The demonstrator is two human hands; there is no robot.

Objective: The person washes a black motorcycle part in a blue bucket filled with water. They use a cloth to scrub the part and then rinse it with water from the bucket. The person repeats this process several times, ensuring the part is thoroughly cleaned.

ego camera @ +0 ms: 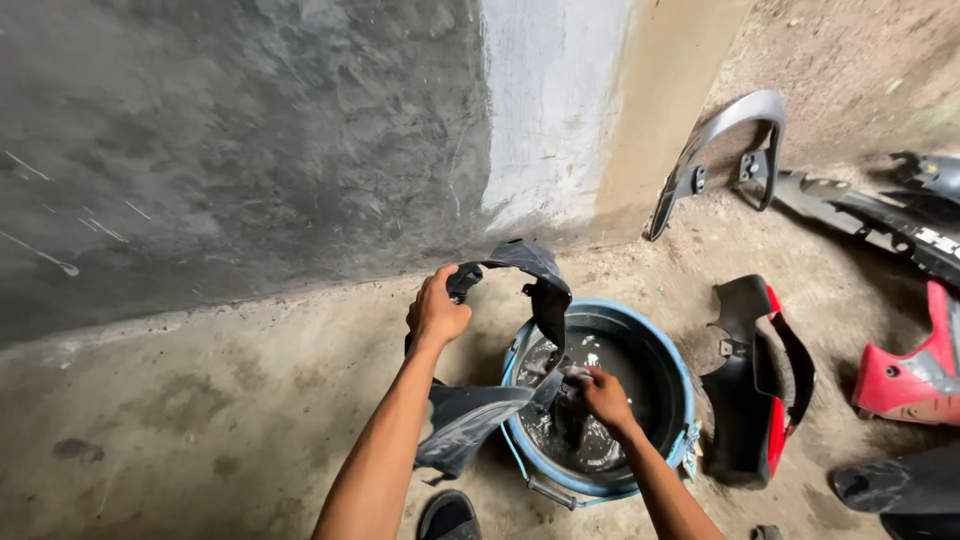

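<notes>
Holding the black motorcycle fairing (500, 330) firmly over the soapy bucket (655, 345), left hand (437, 310) grips its top; right hand (605, 397), closed on a rag (572, 385), scrubs; washing seems midway, other panels (755, 385) wait.

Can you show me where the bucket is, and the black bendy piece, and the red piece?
bucket (682, 392): head view, on its blue rim at the right side.
black bendy piece (545, 268): head view, on its top curve, right of the left hand (437, 312).
red piece (905, 385): head view, on its red face.
</notes>
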